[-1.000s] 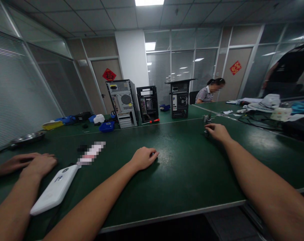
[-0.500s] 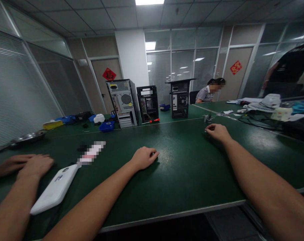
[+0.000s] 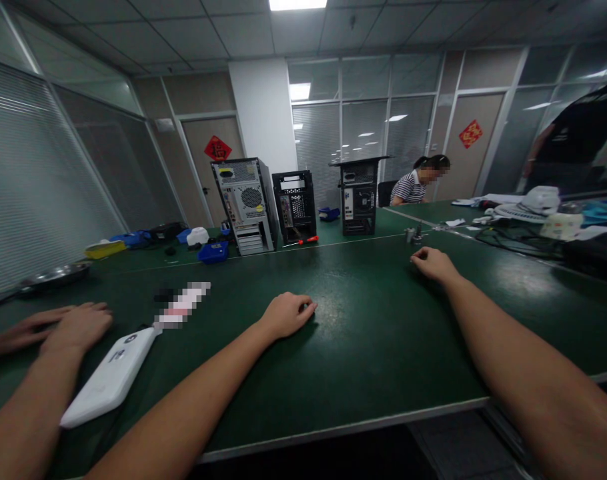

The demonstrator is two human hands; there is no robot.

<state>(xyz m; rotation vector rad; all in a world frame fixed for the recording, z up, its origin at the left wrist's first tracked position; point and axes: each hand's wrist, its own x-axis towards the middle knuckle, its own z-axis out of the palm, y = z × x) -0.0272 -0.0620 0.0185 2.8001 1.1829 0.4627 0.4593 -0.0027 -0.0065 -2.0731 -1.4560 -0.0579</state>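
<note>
My left hand [image 3: 286, 313] rests on the green table [image 3: 363, 347] near its middle, its fingers curled into a loose fist with nothing showing in it. My right hand [image 3: 433, 263] lies farther out to the right, fingertips pinched together against the tabletop; whatever may be under them is hidden. A small metal part [image 3: 414, 235] stands just beyond that hand, apart from it.
Another person's two hands [image 3: 76, 325] lie flat at the far left beside a white device [image 3: 111, 377]. Three open computer cases [image 3: 246, 205] stand at the back, with a red screwdriver [image 3: 307, 241] and blue bins [image 3: 213, 251]. A seated person [image 3: 418, 181] is behind; cables and clutter [image 3: 538, 217] are at right.
A small dark thing seen under my right fingertips a second ago no longer shows. The right hand has closed slightly. The other person's hands at the left have shifted a little.
</note>
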